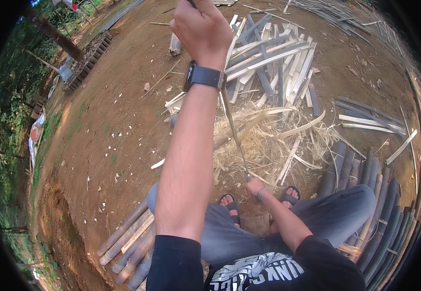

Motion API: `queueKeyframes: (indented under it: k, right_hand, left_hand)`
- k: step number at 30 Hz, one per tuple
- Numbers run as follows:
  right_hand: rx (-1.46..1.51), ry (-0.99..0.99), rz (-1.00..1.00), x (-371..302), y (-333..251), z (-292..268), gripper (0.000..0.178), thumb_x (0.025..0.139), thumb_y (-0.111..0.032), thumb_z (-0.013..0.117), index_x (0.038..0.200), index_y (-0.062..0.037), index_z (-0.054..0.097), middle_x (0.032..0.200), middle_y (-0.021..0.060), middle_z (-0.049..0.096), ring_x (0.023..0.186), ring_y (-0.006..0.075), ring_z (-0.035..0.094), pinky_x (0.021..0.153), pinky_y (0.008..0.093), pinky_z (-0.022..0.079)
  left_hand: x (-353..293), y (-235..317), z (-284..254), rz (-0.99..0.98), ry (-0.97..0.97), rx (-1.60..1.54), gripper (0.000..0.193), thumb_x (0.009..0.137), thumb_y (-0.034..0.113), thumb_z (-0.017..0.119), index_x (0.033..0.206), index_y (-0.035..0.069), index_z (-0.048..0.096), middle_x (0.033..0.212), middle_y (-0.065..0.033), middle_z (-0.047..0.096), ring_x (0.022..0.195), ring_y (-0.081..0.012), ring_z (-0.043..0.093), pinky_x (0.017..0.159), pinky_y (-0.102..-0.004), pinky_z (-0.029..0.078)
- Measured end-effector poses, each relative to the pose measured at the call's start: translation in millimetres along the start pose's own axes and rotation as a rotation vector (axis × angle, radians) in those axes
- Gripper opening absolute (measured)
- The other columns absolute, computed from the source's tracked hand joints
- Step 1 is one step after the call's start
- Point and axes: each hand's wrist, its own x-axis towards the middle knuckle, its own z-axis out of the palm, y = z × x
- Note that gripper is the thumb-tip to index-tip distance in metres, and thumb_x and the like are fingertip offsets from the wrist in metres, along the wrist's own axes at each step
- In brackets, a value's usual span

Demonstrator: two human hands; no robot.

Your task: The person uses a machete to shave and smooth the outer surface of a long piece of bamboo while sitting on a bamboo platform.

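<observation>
So, biggest first: dark poles (386,228) are lying stacked at the right; a pile of split strips (273,60) is sprawling ahead, with pale shavings (254,140) heaping up nearer the feet; the long knife (239,145) is hovering over those shavings, between the legs and the raised left arm; its long axis is running away from the body and leaning a bit left, far end disappearing by the left wrist; I'm guessing it's handling stiff and fairly light, maybe sharp, so I'd be taking it by the near end only; the left hand (203,31) is curling into a fist, apparently around a dark thing (191,2) the top edge is cutting off, can't tell what; the right hand (255,187) is closing snugly round the knife's near end.
</observation>
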Motion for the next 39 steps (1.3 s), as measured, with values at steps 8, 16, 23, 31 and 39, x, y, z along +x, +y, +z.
queueKeyframes:
  k: [8, 16, 23, 31, 39]
  right_hand:
    - [0.288, 0.139, -0.642, -58, -80, -50, 0.026, 0.074, -0.009, 0.067, 0.057, -0.0036, 0.048, 0.049, 0.0028, 0.051, 0.042, 0.0126, 0.049, 0.044, 0.0288, 0.040]
    - [0.413, -0.074, -0.154, -36, -15, -5, 0.020, 0.074, -0.009, 0.067, 0.063, -0.0019, 0.053, 0.054, 0.0042, 0.055, 0.045, 0.0102, 0.052, 0.043, 0.0282, 0.042]
    - [-0.126, 0.091, -0.177, 10, 53, 17, 0.018, 0.072, -0.015, 0.069, 0.068, -0.0002, 0.060, 0.055, 0.0066, 0.056, 0.046, 0.0144, 0.055, 0.045, 0.0315, 0.044]
    - [0.171, 0.171, -0.589, -48, -45, -32, 0.020, 0.070, -0.008, 0.068, 0.061, -0.0004, 0.052, 0.052, 0.0052, 0.053, 0.045, 0.0126, 0.052, 0.047, 0.0312, 0.043]
    - [0.202, 0.058, -0.374, -32, -24, -18, 0.023, 0.073, -0.012, 0.067, 0.058, -0.0019, 0.052, 0.051, 0.0011, 0.053, 0.046, 0.0108, 0.050, 0.046, 0.0293, 0.040]
  left_hand:
    - [-4, -5, 2, 0.067, 0.016, -0.009, 0.063, 0.098, 0.048, 0.034, 0.072, -0.004, 0.057, 0.059, -0.0228, 0.053, 0.056, -0.0367, 0.055, 0.053, -0.0469, 0.035]
    - [-3, -14, -12, 0.002, 0.024, 0.038, 0.062, 0.098, 0.049, 0.035, 0.069, -0.003, 0.056, 0.057, -0.0227, 0.052, 0.056, -0.0398, 0.053, 0.052, -0.0478, 0.034]
    - [-3, 7, 1, -0.017, -0.024, -0.046, 0.062, 0.097, 0.049, 0.036, 0.074, -0.004, 0.060, 0.062, -0.0251, 0.057, 0.064, -0.0438, 0.058, 0.055, -0.0500, 0.038]
    - [-6, 4, -1, -0.022, -0.025, -0.032, 0.062, 0.097, 0.049, 0.037, 0.072, -0.003, 0.060, 0.060, -0.0236, 0.057, 0.064, -0.0432, 0.060, 0.055, -0.0507, 0.041]
    - [1, -3, -3, -0.042, -0.030, 0.005, 0.061, 0.097, 0.049, 0.038, 0.074, -0.002, 0.062, 0.060, -0.0230, 0.057, 0.061, -0.0425, 0.059, 0.054, -0.0490, 0.040]
